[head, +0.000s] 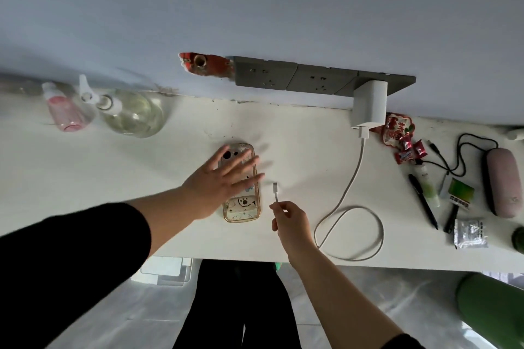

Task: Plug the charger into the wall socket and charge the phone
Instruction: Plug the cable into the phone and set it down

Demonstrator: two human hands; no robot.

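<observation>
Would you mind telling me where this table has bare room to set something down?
Bare: between the spray bottle and phone; also between phone and cable. Crowded: the right end around the pens and pink case.

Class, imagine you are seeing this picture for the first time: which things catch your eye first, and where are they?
The left hand spreads over a decorated phone lying at the table's middle. Beside it, the right hand pinches the cable plug. The white charger sits in the grey wall socket strip above.
</observation>
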